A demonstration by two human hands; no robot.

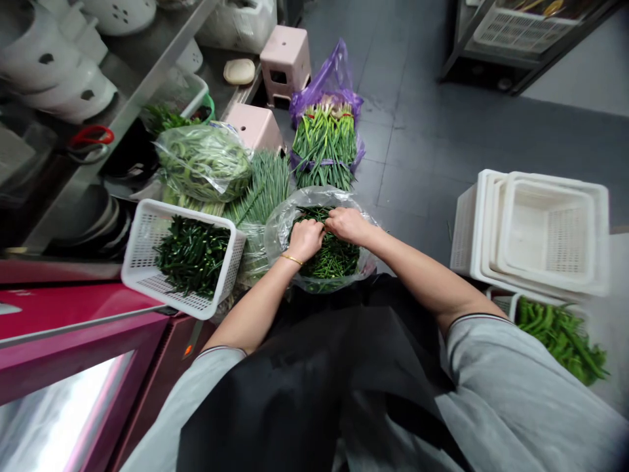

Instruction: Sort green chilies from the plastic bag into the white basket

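Straight ahead of my body is a clear plastic bag point(282, 219), spread open and filled with thin dark green stems point(339, 259). Both hands are over the stems, nearly touching each other. My left hand point(307, 239), a thin gold bracelet at its wrist, is closed with fingertips pinched together. My right hand point(346, 225) is likewise closed in a pinch beside it. They appear to grip a few stems, mostly hidden by the fingers. To the left, a white perforated basket point(140, 265) holds short cut dark green pieces point(194, 255).
Bundled green stalks point(327, 141) lie in a purple bag point(339, 65) beyond my hands. A clear bag of leafy greens point(204, 160) and pink stools point(285, 56) stand left. Nested white baskets point(550, 229) and green peppers point(560, 334) are right. A pink-framed cabinet point(78, 354) flanks my left.
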